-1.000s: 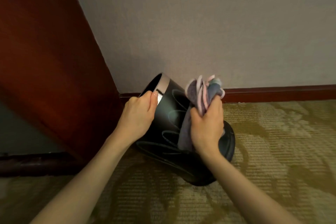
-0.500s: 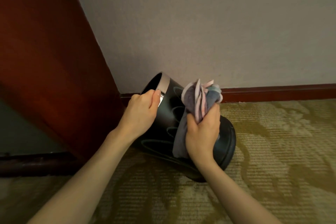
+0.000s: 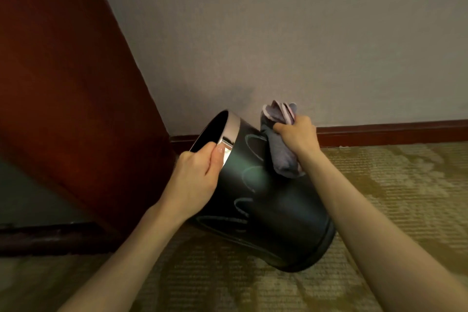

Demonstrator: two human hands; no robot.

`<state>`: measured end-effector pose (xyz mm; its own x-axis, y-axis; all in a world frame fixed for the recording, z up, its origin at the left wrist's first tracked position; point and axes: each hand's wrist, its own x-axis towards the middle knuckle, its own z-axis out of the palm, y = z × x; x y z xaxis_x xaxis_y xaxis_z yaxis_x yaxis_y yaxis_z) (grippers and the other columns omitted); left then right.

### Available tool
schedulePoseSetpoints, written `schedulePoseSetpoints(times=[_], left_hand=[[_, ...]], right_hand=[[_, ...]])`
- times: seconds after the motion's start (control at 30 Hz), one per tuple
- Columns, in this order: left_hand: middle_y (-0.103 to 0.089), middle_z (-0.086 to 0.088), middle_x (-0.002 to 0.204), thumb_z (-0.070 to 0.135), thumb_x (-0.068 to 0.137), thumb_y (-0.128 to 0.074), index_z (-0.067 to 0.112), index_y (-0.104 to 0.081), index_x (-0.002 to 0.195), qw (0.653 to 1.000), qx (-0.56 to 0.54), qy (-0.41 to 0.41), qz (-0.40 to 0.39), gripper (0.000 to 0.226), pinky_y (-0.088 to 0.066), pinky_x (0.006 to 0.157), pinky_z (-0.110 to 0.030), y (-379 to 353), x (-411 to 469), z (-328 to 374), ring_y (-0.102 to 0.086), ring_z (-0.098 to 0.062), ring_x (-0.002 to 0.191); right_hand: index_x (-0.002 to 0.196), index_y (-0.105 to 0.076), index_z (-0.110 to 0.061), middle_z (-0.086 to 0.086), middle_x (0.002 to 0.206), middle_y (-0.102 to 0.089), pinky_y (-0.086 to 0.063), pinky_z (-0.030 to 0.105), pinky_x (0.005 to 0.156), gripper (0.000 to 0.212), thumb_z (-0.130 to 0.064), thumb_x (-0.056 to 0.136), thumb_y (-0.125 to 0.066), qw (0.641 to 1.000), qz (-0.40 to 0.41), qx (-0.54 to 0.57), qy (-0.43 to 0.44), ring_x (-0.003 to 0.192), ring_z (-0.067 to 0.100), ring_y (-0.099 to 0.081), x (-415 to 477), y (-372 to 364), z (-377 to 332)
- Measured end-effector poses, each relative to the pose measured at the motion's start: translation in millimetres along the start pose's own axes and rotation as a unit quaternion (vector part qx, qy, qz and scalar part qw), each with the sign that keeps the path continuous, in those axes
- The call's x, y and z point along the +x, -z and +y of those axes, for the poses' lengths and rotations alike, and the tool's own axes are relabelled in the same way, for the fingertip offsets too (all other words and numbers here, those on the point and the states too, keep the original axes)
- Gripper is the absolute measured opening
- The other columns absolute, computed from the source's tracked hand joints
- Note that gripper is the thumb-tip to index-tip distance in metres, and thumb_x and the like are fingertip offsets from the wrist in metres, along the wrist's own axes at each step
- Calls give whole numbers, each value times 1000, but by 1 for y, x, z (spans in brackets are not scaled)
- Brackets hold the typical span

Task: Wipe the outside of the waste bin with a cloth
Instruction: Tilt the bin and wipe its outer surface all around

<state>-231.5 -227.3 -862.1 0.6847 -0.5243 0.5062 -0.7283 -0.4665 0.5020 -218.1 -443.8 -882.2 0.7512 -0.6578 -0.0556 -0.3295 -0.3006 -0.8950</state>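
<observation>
A black round waste bin [image 3: 276, 213] with a silver rim band lies tilted on the carpet, its mouth pointing up and to the left. Streaks of wetness show on its dark side. My left hand [image 3: 196, 177] grips the rim, thumb on the silver band. My right hand [image 3: 297, 134] clutches a bunched grey cloth with pink edges [image 3: 279, 144] and presses it against the bin's upper far side, near the wall.
A reddish wooden panel [image 3: 71, 88] slants down on the left, close to the bin's mouth. A grey wall [image 3: 278, 33] with a dark red skirting board [image 3: 392, 132] runs behind. Patterned olive carpet [image 3: 405, 185] covers the floor.
My right hand has carried the cloth from the middle of the bin's side up and to the far side near the wall. My left hand keeps its hold on the rim.
</observation>
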Motion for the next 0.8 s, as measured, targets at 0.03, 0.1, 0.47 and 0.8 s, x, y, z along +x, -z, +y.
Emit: schedulePoseSetpoints(times=[0.03, 0.1, 0.47, 0.8], left_hand=[[-32, 12, 44, 19, 97, -37, 33, -33, 60, 1000, -2, -1, 1, 39, -25, 35, -16, 0, -2, 0, -42, -10, 39], [-31, 12, 44, 21, 97, -36, 33, -33, 61, 1000, -1, 1, 0, 38, -25, 35, -14, 0, -4, 2, -44, -9, 39], [-40, 3, 46, 37, 97, -23, 18, -42, 61, 999, 21, 40, -22, 45, -27, 38, -25, -4, 0, 3, -38, -15, 36], [-43, 0, 49, 26, 99, -32, 20, -40, 56, 998, 4, 60, -6, 44, -27, 45, -27, -11, 13, 14, -43, -17, 46]], right_hand=[[113, -59, 0, 24, 110, -62, -38, 31, 71, 39, -24, 82, -63, 1000, -21, -3, -8, 96, 34, -59, 7, 0, 0], [116, -59, 1, 24, 112, -62, -38, 29, 71, 40, -22, 82, -64, 999, -48, -3, -18, 101, 35, -59, 16, 0, 1], [104, -57, -11, 16, 103, -64, -45, 37, 76, 28, -26, 81, -59, 997, 56, 5, 44, 94, 36, -60, -28, 2, 0], [104, -46, -12, 1, 94, -50, -45, 39, 77, 34, -12, 74, -62, 957, 218, 42, 185, 88, 22, -53, -128, -24, 9]])
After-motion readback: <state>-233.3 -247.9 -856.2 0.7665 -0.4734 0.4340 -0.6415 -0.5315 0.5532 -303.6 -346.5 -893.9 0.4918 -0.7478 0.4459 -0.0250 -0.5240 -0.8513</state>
